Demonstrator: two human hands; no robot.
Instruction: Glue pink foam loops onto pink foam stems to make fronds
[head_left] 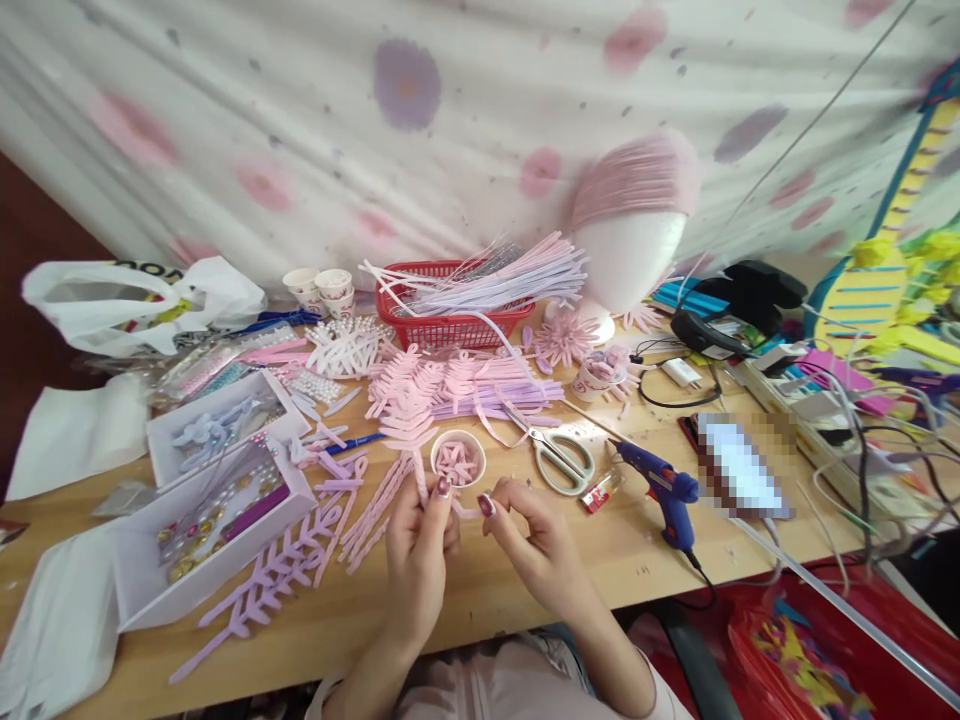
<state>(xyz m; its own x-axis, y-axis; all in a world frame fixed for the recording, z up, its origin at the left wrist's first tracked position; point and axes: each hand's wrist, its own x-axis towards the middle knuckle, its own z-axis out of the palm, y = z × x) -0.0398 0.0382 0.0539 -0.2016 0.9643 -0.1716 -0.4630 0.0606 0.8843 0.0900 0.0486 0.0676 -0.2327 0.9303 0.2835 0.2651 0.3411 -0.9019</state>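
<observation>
My left hand (417,560) is closed round the twisted stem of a pink pipe-cleaner leaf (409,430), which points away from me with its looped fronds at the top. A loose end of pink pipe cleaner (469,513) runs from the left fingers toward my right hand (541,550). The right thumb and forefinger pinch that end. Just beyond my fingers stands a paper cup (480,470) of short pink pieces. Several twisted pink stems (375,515) lie left of my left hand, and finished pink fronds (469,372) are piled behind the cup.
Scissors (564,462) and a blue glue gun (664,490) lie to the right, near a phone (742,465). A red basket (450,330) of pipe cleaners and a foam head (626,250) stand behind. White boxes (214,540) and purple fronds (277,565) are at left.
</observation>
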